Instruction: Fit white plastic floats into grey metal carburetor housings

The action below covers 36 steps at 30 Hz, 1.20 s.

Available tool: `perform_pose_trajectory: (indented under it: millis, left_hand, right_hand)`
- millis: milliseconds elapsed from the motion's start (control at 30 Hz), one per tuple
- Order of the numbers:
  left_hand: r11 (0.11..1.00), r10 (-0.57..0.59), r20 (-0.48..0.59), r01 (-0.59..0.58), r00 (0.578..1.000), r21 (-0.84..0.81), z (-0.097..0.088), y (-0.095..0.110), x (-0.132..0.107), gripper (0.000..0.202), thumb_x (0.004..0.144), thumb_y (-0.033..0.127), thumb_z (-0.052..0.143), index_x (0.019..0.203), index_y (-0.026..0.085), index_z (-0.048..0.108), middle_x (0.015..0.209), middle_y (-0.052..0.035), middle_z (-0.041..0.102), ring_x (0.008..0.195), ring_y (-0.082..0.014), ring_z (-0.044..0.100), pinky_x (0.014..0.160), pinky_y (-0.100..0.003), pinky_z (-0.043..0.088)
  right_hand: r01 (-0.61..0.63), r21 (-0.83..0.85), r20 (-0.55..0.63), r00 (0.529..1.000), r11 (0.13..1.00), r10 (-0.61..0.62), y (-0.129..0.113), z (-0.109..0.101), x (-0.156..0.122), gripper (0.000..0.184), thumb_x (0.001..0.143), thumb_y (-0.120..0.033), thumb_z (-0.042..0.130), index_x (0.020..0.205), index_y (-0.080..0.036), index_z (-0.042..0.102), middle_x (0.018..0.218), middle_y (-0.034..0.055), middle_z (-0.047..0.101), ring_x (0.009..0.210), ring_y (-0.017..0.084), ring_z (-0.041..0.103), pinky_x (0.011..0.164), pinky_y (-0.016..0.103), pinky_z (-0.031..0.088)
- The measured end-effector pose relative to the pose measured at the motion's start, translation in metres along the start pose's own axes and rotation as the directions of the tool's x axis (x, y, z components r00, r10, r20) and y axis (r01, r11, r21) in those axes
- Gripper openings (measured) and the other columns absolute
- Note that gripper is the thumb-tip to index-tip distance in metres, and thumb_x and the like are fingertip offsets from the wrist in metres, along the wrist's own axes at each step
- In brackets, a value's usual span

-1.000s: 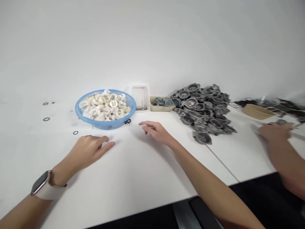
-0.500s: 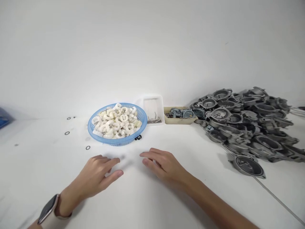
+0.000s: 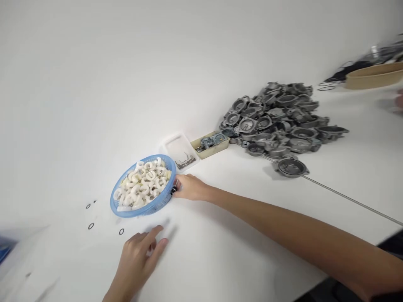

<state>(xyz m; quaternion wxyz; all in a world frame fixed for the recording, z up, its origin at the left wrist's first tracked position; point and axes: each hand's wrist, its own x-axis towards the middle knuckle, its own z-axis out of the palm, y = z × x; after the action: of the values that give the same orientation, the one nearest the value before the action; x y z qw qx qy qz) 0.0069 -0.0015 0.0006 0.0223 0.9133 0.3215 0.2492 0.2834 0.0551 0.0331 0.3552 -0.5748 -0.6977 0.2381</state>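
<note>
My right hand (image 3: 191, 187) is at the right side of a blue plastic basket (image 3: 113, 205), touching or very near its rim. Its fingertips are partly hidden there, so I cannot tell whether they grip anything. Small black rings (image 3: 173, 191) lie right by that thumb, against the basket. Many white curved plastic pieces (image 3: 145, 184) with metal bits fill the basket. Below it, my left hand (image 3: 138, 253) hovers over the white table, thumb and index finger apart, holding nothing.
Behind the basket stand a white tray (image 3: 174, 147) with thin metal pieces and a cream tray (image 3: 214, 152) with grey parts. Grey metal housings (image 3: 277, 117) form a heap at right; one housing (image 3: 292, 167) lies apart. Thin black rings (image 3: 91, 226) lie at left. A tan container (image 3: 373, 77) stands far right.
My right hand has moved up to the basket's right side, near the black rings. My left hand stays open. The view has turned right and tilted.
</note>
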Motion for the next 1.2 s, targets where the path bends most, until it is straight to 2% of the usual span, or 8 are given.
perform_pose_trajectory:
  millis: [67,167,333,533,800,1033,1200]
  left_hand:
    - [0.999,-0.013,-0.029,0.011,0.999,-0.048,0.002,-0.005,-0.003,0.030,0.101,0.045,0.052,0.119,0.025,0.065,0.064,0.0021,0.064,0.052,-0.0127,0.061,0.049,-0.022,0.049]
    - [0.993,-0.049,-0.029,0.046,0.998,-0.107,0.004,-0.008,-0.008,0.032,0.099,0.046,0.054,0.121,0.026,0.065,0.065,0.0011,0.064,0.055,-0.0125,0.062,0.043,-0.018,0.047]
    - [0.992,-0.057,0.033,0.061,0.998,-0.112,0.003,-0.003,-0.010,0.033,0.099,0.046,0.054,0.123,0.028,0.067,0.068,-0.0003,0.067,0.055,-0.0136,0.064,0.044,-0.019,0.050]
    - [0.993,-0.068,0.026,0.071,0.997,-0.098,0.001,-0.004,-0.010,0.036,0.097,0.049,0.055,0.123,0.027,0.068,0.069,-0.0005,0.068,0.053,-0.0132,0.062,0.043,-0.019,0.051]
    - [0.994,-0.056,0.040,0.059,0.998,-0.088,-0.001,-0.004,-0.010,0.035,0.099,0.047,0.054,0.125,0.028,0.066,0.070,0.0002,0.068,0.054,-0.0132,0.062,0.046,-0.020,0.051]
    - [0.994,-0.060,0.018,0.061,0.998,-0.096,0.000,0.002,-0.009,0.034,0.100,0.047,0.052,0.122,0.027,0.066,0.068,0.0001,0.066,0.056,-0.0138,0.061,0.046,-0.020,0.049]
    - [0.997,-0.025,-0.005,0.024,1.000,-0.077,0.000,0.000,-0.009,0.035,0.101,0.046,0.050,0.123,0.025,0.066,0.069,-0.0004,0.067,0.057,-0.0134,0.062,0.047,-0.019,0.050]
  right_hand:
    - [-0.004,0.014,-0.031,1.000,1.000,0.004,0.002,0.003,-0.002,0.023,0.066,-0.024,0.077,0.088,-0.023,0.069,0.083,0.0004,0.075,0.079,0.023,0.068,0.067,0.028,0.044]
    - [0.018,0.045,-0.075,0.997,0.999,-0.015,0.007,0.006,-0.009,0.018,0.070,-0.025,0.075,0.086,-0.024,0.069,0.084,-0.0016,0.076,0.082,0.022,0.069,0.072,0.029,0.044]
    - [0.066,0.089,-0.164,0.985,0.994,-0.050,0.011,0.011,-0.020,0.020,0.077,-0.025,0.073,0.096,-0.025,0.070,0.095,-0.0015,0.077,0.093,0.023,0.070,0.085,0.032,0.045]
    - [0.085,0.122,-0.245,0.968,0.989,-0.054,0.009,0.013,-0.023,0.022,0.080,-0.023,0.071,0.103,-0.026,0.070,0.099,-0.0022,0.077,0.096,0.021,0.069,0.090,0.032,0.046]
    - [0.121,0.197,-0.271,0.960,0.973,-0.064,0.005,0.013,-0.023,0.023,0.079,-0.022,0.075,0.101,-0.025,0.071,0.093,-0.0035,0.075,0.091,0.018,0.068,0.085,0.028,0.046]
    - [0.064,0.221,-0.320,0.947,0.973,0.011,0.001,0.015,-0.019,0.020,0.076,-0.021,0.073,0.096,-0.023,0.072,0.085,-0.0033,0.072,0.074,0.014,0.062,0.069,0.024,0.042]
    - [0.052,0.228,-0.329,0.944,0.972,0.027,0.002,0.017,-0.018,0.019,0.073,-0.018,0.074,0.092,-0.021,0.072,0.078,-0.0052,0.069,0.068,0.012,0.058,0.066,0.023,0.041]
